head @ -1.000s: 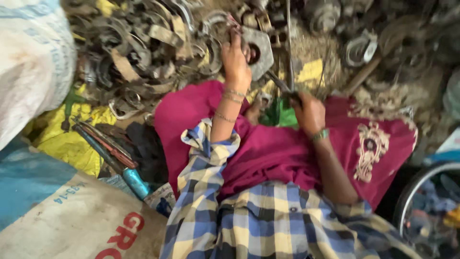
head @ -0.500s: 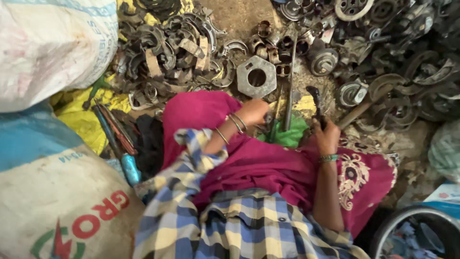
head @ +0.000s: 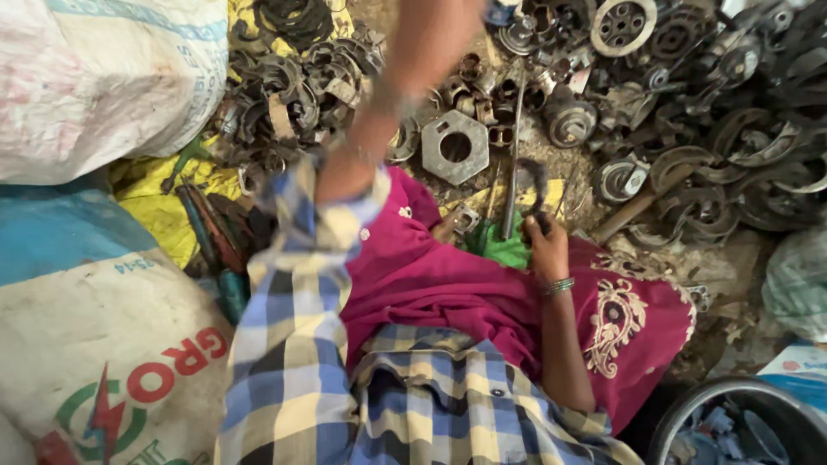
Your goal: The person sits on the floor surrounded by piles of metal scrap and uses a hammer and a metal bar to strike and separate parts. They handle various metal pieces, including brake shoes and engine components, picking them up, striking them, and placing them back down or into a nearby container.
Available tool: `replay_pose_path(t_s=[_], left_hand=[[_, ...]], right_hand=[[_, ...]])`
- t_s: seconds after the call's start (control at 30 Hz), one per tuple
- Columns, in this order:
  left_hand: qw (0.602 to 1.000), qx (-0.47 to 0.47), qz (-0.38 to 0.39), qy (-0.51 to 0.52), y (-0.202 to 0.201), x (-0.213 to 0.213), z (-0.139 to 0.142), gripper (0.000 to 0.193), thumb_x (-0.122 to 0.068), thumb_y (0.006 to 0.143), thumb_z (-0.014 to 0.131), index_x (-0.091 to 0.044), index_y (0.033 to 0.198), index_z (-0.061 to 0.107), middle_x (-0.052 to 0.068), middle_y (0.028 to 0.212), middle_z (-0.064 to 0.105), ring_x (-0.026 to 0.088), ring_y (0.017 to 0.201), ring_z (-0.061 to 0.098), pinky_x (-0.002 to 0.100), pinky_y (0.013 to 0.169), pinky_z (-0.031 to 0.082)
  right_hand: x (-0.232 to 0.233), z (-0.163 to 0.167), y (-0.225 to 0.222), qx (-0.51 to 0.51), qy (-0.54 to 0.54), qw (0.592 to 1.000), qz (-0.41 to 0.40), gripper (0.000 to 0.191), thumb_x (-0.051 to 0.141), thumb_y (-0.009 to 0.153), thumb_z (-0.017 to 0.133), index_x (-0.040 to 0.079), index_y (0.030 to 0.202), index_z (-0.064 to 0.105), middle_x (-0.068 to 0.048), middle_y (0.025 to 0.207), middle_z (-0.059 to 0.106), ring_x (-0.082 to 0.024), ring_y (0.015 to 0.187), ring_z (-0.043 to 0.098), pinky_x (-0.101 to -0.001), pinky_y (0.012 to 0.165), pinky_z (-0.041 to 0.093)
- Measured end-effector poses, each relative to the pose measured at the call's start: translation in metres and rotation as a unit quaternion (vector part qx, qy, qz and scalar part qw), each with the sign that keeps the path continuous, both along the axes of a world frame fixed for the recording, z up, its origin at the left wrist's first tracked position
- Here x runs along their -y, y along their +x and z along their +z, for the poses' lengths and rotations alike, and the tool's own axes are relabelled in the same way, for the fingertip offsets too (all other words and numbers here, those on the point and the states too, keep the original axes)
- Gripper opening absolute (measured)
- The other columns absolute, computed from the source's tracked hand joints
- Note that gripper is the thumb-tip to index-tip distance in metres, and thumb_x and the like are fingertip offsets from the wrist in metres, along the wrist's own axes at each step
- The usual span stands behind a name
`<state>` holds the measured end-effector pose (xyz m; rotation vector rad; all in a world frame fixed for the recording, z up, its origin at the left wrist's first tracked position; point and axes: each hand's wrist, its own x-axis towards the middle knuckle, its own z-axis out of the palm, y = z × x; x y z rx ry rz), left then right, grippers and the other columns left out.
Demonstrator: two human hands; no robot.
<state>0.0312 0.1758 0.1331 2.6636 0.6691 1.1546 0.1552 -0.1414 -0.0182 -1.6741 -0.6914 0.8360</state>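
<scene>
My right hand (head: pixel 548 250) rests on the magenta cloth (head: pixel 448 284) over my lap. It is closed around a dark curved metal piece (head: pixel 536 185) that points up toward the scrap pile. My left arm in a checked sleeve is raised and blurred. My left hand (head: pixel 431 34) is a smear near the top edge above the scrap, and its grip is unreadable. A grey hexagonal plate with a round hole (head: pixel 455 146) lies just ahead of my lap. A long thin metal rod (head: pixel 514 164) lies beside the plate, and a green rag (head: pixel 500 250) lies next to my right hand.
Heaps of rusty rings, pulleys and brackets (head: pixel 689 103) cover the ground ahead and to the right. Large woven sacks (head: pixel 103 86) press in on the left, over a yellow sheet (head: pixel 164 207). Blue-handled tools (head: pixel 226 284) lie beside my left knee. A dark basin (head: pixel 741 422) sits bottom right.
My left hand has lifted from the edge of my lap up and forward over the scrap, blurring. My right hand keeps its hold on the dark piece. The camera has tilted slightly.
</scene>
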Motion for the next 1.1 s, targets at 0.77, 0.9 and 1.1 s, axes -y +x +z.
replay_pose_path(t_s=[0.77,0.9,1.1], left_hand=[[0.921,0.024,0.086,-0.378,-0.072,0.174,-0.18,0.037,-0.037,0.099,0.058,-0.008,0.12,0.067,0.021,0.097,0.075,0.042,0.091,0.071,0.052,0.076,0.055],[0.926,0.003,0.123,-0.357,-0.067,0.163,-0.163,0.034,-0.04,0.099,0.062,-0.009,0.111,0.07,0.022,0.089,0.073,0.044,0.086,0.07,0.053,0.071,0.055],[0.924,0.004,0.157,-0.349,-0.069,0.164,-0.141,0.033,-0.036,0.098,0.064,-0.008,0.113,0.069,0.021,0.091,0.073,0.044,0.085,0.07,0.054,0.069,0.053]], right_hand=[[-0.04,-0.027,-0.019,0.457,-0.07,0.885,0.045,0.045,0.021,0.095,0.08,0.0,0.131,0.063,-0.025,0.119,0.063,-0.043,0.105,0.061,-0.0493,0.085,0.051],[-0.045,-0.042,-0.019,0.475,-0.114,0.873,0.002,0.063,0.025,0.083,0.088,-0.002,0.128,0.052,-0.026,0.117,0.061,-0.047,0.107,0.06,-0.054,0.089,0.051],[-0.054,-0.032,-0.019,0.464,-0.139,0.875,-0.018,0.056,0.025,0.077,0.087,-0.004,0.114,0.057,-0.029,0.111,0.063,-0.046,0.098,0.062,-0.0522,0.084,0.053]])
